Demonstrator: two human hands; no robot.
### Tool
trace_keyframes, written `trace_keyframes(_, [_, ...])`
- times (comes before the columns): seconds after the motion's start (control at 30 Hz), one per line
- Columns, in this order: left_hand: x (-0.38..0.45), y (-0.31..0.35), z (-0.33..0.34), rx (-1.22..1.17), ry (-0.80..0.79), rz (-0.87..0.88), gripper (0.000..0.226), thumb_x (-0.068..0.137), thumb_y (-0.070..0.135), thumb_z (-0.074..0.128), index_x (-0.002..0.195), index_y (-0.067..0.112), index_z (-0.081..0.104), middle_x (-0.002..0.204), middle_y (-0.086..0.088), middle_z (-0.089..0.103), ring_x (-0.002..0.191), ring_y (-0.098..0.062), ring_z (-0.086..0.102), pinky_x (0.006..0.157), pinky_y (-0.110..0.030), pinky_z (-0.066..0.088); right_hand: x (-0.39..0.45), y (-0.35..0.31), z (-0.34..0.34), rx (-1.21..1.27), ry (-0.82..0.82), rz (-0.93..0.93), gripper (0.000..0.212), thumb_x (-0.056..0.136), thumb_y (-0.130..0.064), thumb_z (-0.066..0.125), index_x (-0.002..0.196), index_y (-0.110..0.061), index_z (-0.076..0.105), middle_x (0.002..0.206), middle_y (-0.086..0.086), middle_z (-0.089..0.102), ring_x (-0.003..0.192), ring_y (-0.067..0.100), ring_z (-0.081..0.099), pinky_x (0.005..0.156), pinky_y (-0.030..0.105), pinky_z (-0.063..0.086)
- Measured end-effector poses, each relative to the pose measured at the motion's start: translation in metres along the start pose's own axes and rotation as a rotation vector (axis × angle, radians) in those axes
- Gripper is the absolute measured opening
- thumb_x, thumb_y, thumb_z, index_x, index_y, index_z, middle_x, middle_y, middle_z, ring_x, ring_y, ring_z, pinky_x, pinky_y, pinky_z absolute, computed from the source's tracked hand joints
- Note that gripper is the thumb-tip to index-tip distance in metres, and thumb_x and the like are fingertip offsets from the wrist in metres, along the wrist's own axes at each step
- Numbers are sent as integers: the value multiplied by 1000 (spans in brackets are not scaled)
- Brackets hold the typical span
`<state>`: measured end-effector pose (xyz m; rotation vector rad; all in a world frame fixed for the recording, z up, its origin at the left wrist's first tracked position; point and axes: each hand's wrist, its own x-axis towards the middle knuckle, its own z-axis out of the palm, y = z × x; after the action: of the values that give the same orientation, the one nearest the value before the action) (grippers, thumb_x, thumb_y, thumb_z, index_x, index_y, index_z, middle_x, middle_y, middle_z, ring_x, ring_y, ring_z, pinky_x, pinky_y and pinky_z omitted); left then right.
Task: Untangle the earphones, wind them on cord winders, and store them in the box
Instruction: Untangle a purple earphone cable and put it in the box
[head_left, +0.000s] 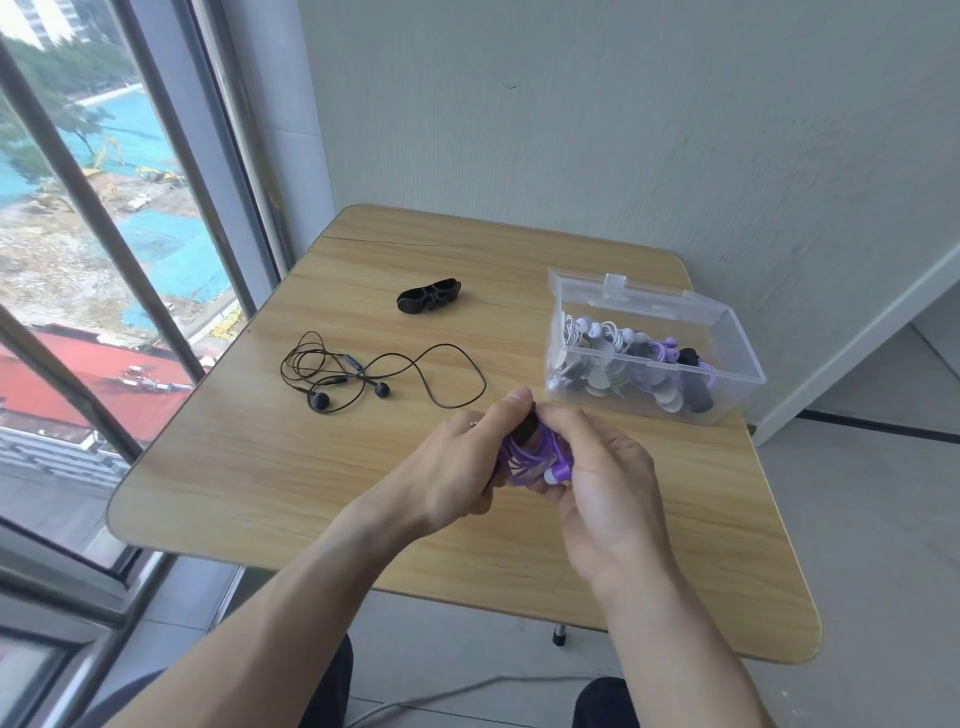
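- Window glass ran down the left beside the wooden table (270, 493).
- Black earphones (363, 374) lay loosely tangled, black cord winder (428, 297) waiting behind, likely next.
- Left hand (457, 467) and right hand (608, 483) pinched purple earphones (540, 452) wound on a dark winder, probably securing them.
- Clear box (727, 332) sat open, holding wound sets.

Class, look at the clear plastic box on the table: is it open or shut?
Open. The clear box has its lid tilted back behind it, and the wound earphones inside lie uncovered.
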<state>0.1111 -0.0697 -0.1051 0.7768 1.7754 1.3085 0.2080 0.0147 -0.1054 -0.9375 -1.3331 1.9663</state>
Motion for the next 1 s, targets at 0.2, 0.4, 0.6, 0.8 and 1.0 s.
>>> trace_keyframes(0.2, [2, 3, -2, 34, 8, -63, 56, 99, 59, 33, 73, 12, 43, 56, -2, 39, 44, -17, 31, 39, -19, 27, 0, 12, -1, -84, 29, -185, 10, 89, -15, 73, 83, -13, 79, 70, 7, 73, 61, 21, 61, 60, 25, 47])
trace_keyframes(0.4, [0, 5, -2, 365, 94, 24, 63, 96, 68, 25, 59, 22, 48, 58, 1, 46, 54, -21, 42, 57, -32, 38, 1, 15, 0, -291, 94, -346, 21, 96, -23, 67, 79, -12, 74, 64, 3, 73, 50, 20, 66, 59, 41, 58])
trace_keyframes(0.6, [-2, 0, -3, 231, 140, 83, 60, 100, 61, 26, 56, 22, 39, 53, 4, 38, 50, -18, 35, 55, -34, 34, -1, 11, 5, -184, 31, -263, 17, 94, -15, 68, 82, -5, 75, 66, 9, 72, 51, 21, 62, 57, 40, 56])
trace_keyframes(0.8, [0, 1, 0, -64, 99, 17, 56, 99, 53, 39, 50, 27, 43, 51, 7, 35, 47, -14, 28, 48, -26, 26, 5, 1, 0, 182, -139, 251, 27, 73, -23, 77, 96, -10, 75, 88, 12, 61, 69, 19, 54, 56, 24, 42])
trace_keyframes(1.0, [-1, -2, 0, 226, 205, 172, 61, 89, 64, 37, 67, 8, 47, 53, 6, 46, 53, -16, 38, 55, -34, 33, 5, -1, -1, 186, -139, 301, 10, 79, -21, 71, 77, -11, 72, 76, 10, 54, 50, 15, 54, 45, 22, 35])
